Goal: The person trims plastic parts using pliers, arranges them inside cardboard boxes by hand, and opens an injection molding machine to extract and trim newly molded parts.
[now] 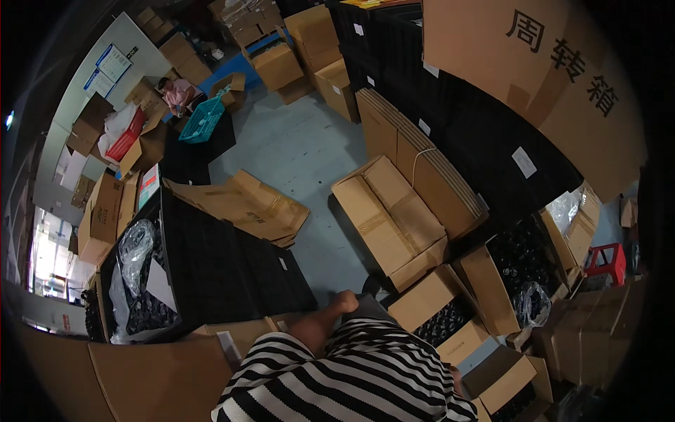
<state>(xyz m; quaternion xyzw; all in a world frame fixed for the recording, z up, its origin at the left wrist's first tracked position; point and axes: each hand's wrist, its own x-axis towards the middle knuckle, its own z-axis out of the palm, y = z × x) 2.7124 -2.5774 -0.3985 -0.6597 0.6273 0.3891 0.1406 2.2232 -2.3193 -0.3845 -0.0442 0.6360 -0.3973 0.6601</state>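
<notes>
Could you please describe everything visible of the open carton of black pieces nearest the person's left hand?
The carton is brown and looks like cardboard. Its flaps are spread open, one bearing small print, and shiny black pieces show between them. It sits right of the left hand and the striped top; neighbouring cartons crowd it, but what touches it is unclear.

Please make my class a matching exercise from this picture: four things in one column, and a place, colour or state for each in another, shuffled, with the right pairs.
Things
1. left hand
2. plastic stool
3. teal crate
4. flattened cartons

Descriptions
A. stacked on edge beside a black container wall
B. just beyond the striped shirt
C. next to a person in pink
D. red, toward the right edge

Right pairs: 1-B, 2-D, 3-C, 4-A
</notes>
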